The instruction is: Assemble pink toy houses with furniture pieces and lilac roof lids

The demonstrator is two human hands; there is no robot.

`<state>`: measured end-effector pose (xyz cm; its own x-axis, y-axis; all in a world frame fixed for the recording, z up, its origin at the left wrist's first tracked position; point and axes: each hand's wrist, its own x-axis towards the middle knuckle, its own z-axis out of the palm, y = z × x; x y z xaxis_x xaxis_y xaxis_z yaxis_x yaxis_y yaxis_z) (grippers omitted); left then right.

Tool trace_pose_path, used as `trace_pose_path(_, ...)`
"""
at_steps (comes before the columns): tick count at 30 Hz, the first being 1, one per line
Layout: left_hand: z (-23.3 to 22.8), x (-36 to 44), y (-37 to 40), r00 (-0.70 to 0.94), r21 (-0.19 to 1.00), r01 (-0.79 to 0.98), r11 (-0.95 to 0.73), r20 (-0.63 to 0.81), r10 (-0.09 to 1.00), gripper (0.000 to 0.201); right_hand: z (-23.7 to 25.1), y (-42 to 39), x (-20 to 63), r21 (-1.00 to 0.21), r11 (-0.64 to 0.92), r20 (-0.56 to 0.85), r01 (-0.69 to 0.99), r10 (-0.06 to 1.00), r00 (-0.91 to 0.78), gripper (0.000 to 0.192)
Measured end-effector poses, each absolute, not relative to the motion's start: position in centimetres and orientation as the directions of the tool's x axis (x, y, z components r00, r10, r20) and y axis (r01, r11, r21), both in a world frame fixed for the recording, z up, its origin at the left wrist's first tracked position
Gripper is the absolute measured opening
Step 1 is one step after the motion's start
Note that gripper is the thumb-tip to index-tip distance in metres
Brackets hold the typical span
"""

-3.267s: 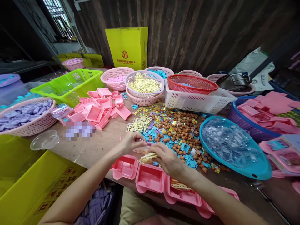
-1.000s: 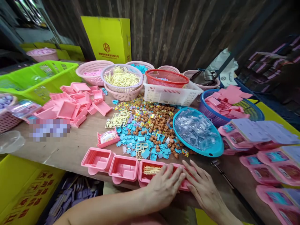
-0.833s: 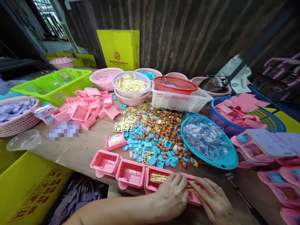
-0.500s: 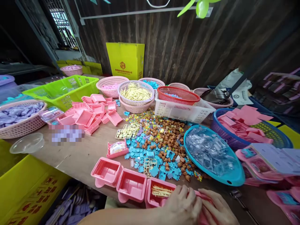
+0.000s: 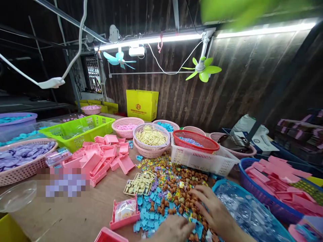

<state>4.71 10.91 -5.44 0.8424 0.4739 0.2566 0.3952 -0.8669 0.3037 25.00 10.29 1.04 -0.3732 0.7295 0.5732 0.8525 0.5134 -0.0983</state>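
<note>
Both my hands are low in the head view, on a heap of small toy parts on the wooden table. My right hand (image 5: pixel 213 210) lies palm down, fingers spread over the small brown pieces (image 5: pixel 181 193). My left hand (image 5: pixel 171 230) is half cut off by the bottom edge, its fingertips on the light blue pieces (image 5: pixel 148 215). Whether it holds anything is hidden. A cream parts frame (image 5: pixel 140 184) lies just beyond the heap. A small pink tray (image 5: pixel 124 212) with a clear bag in it sits left of the blue pieces. A corner of another pink tray (image 5: pixel 108 236) shows at the bottom.
A blue basin of clear parts (image 5: pixel 242 208) touches my right wrist. Behind stand a white basket (image 5: pixel 202 161) under a red one (image 5: pixel 195 141), pink baskets (image 5: pixel 150 136), a heap of pink trays (image 5: pixel 103 158), a green crate (image 5: pixel 78 129) and a yellow box (image 5: pixel 142 104).
My view has tilted up, so the row of pink trays at the table edge has dropped out of sight. Both hands left that row and moved forward onto the heap of small pieces.
</note>
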Motion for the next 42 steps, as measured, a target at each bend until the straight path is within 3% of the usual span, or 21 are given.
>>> trace_pose_path(2, -2.6, 2.7, 13.3, 0.787, 0.428, 0.466, -0.774, 0.199, 0.584, 0.059, 2.1, 15.5, 23.2, -0.166, 0.475, 0.471, 0.865, 0.808, -0.353, 0.034)
trace_pose_path(7, -0.2, -1.0, 19.6, 0.576, 0.583, 0.577, -0.572, 0.205, 0.791, 0.051, 4.4, 29.0, 18.3, -0.203, 0.376, 0.391, 0.904, 0.878, -0.277, 0.047)
trace_pose_path(10, -0.8, -2.3, 24.1, 0.454, 0.596, 0.572, -0.564, 0.343, 0.822, 0.049, 4.9, 35.5, 16.2, -0.231, 0.311, 0.351, 0.922, 0.910, -0.219, 0.057)
trace_pose_path(13, -0.3, -3.1, 28.7, 0.340, 0.563, 0.593, -0.575, 0.472, 0.813, 0.050, 4.7, 40.4, 15.3, -0.271, 0.252, 0.266, 0.929, 0.947, -0.179, 0.080)
trace_pose_path(16, 1.4, -3.2, 32.9, 0.223, 0.504, 0.721, -0.476, 0.481, 0.848, 0.050, 4.0, 43.7, 14.8, -0.304, 0.236, 0.188, 0.923, 0.965, -0.185, 0.103)
trace_pose_path(18, 2.5, -2.8, 35.5, 0.166, 0.476, 0.788, -0.389, 0.445, 0.880, 0.051, 3.4, 45.2, 14.3, -0.319, 0.247, 0.157, 0.915, 0.966, -0.206, 0.107)
trace_pose_path(20, 3.3, -2.2, 38.1, 0.144, 0.465, 0.821, -0.333, 0.395, 0.907, 0.053, 2.9, 46.2, 13.7, -0.327, 0.267, 0.141, 0.907, 0.962, -0.232, 0.097)
trace_pose_path(22, 3.7, -1.5, 40.5, 0.142, 0.453, 0.847, -0.277, 0.309, 0.940, 0.057, 2.5, 46.8, 13.3, -0.330, 0.291, 0.144, 0.898, 0.956, -0.257, 0.073)
trace_pose_path(25, 3.8, -0.7, 43.1, 0.168, 0.436, 0.872, -0.222, 0.159, 0.973, 0.080, 2.3, 47.1, 13.6, -0.329, 0.331, 0.185, 0.884, 0.941, -0.284, 0.043)
trace_pose_path(29, 3.8, -0.2, 44.2, 0.182, 0.424, 0.882, -0.206, 0.097, 0.978, 0.107, 2.4, 47.0, 15.0, -0.355, 0.352, 0.262, 0.866, 0.927, -0.269, 0.038)
trace_pose_path(32, 3.7, -0.1, 44.3, 0.174, 0.431, 0.878, -0.207, 0.116, 0.978, 0.103, 2.4, 47.1, 15.4, -0.410, 0.327, 0.295, 0.851, 0.931, -0.215, 0.038)
trace_pose_path(35, 3.7, -0.3, 44.9, 0.155, 0.468, 0.863, -0.191, 0.114, 0.981, 0.083, 2.1, 47.3, 14.9, -0.483, 0.309, 0.308, 0.819, 0.936, -0.171, 0.032)
trace_pose_path(38, 3.7, -0.8, 45.8, 0.141, 0.543, 0.821, -0.176, 0.106, 0.984, 0.065, 2.1, 47.3, 14.4, -0.569, 0.297, 0.326, 0.766, 0.937, -0.121, 0.029)
trace_pose_path(42, 3.5, -1.2, 46.4, 0.094, 0.683, 0.704, -0.195, 0.183, 0.979, 0.064, 2.4, 47.5, 14.6, -0.706, 0.291, 0.350, 0.646, 0.936, -0.040, 0.030)
